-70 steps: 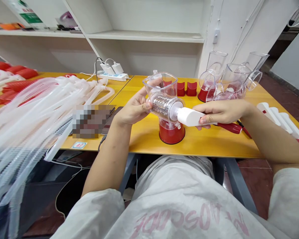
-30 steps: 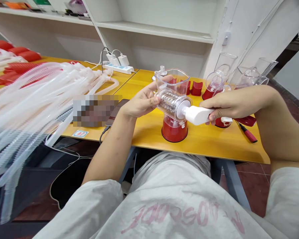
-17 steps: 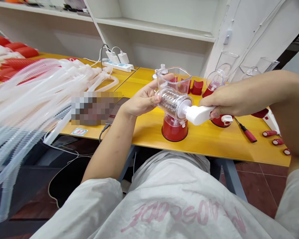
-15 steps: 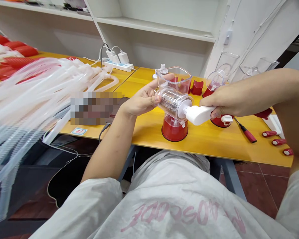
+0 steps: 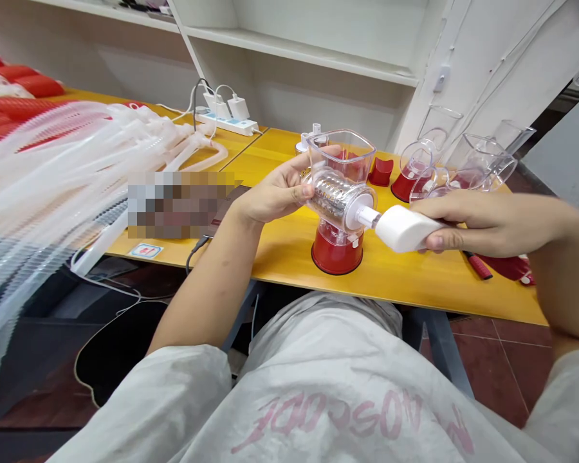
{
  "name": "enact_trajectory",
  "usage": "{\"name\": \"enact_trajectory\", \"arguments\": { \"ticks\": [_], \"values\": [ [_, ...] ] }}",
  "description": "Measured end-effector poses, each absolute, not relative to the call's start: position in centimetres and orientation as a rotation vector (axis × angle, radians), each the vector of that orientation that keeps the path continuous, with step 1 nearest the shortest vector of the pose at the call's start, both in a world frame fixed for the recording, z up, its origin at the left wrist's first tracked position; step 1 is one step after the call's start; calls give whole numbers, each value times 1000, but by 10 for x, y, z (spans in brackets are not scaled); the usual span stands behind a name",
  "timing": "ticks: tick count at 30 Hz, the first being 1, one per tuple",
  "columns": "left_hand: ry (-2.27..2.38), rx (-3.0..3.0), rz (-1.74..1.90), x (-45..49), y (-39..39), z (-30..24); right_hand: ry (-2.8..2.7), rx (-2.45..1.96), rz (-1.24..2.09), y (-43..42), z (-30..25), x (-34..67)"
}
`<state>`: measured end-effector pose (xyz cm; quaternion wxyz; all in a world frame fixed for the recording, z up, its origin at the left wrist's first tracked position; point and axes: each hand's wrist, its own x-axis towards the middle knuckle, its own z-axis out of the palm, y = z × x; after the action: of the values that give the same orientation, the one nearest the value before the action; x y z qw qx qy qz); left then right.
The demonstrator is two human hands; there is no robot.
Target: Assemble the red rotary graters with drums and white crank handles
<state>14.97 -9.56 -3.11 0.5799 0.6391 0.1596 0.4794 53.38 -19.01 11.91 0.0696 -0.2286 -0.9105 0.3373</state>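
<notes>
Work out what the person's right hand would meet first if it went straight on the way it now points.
Most likely the grater: it lies straight ahead of the right hand, just beyond the handle that hand grips. Depth, and whether the two parts join, are hard to judge.

I log one garment: a short-sleeved shirt (image 5: 289, 366), off-white, thin and creased across the front. The left sleeve (image 5: 193, 376) and right sleeve (image 5: 569, 395) are plain, matching the body panel, with loose openings. One line of faded pink lettering (image 5: 357, 418), in large brush-style capitals, crosses the chest and appears inverted in my view. Grey folds (image 5: 328, 313) of fabric bunch below the near edge of the tabletop (image 5: 280, 260). The left hand (image 5: 280, 193) and right hand (image 5: 487, 222) are ungloved.
</notes>
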Motion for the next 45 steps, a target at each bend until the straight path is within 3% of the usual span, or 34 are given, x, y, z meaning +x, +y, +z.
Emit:
{"name": "enact_trajectory", "arguments": {
  "ticks": [3,10,16,22,29,32,37,39,45],
  "values": [
    [383,1508,1108,149,-98,-30,-2283,-615,1281,-189,77,530],
    [374,1563,1121,152,-102,-24,-1535,-650,1426,-184,-10,492],
    [412,1537,1157,151,-97,-28,-1500,-528,1445,-183,-40,487],
    [362,1531,1085,143,-91,-34,-1546,-409,1811,-187,-45,499],
    [245,1484,1096,145,-86,-39,-1637,100,2259,-194,-40,524],
    [206,1490,1095,147,-86,-38,-1724,-14,2103,-194,-30,533],
    [177,1497,1191,144,-82,-40,-1805,-510,1004,-184,-34,533],
    [186,1486,1271,141,-77,-43,-1830,-683,716,-181,-38,529],
    [231,1456,1435,134,-63,-51,-1893,-892,718,-176,-41,512]
  ]
}}
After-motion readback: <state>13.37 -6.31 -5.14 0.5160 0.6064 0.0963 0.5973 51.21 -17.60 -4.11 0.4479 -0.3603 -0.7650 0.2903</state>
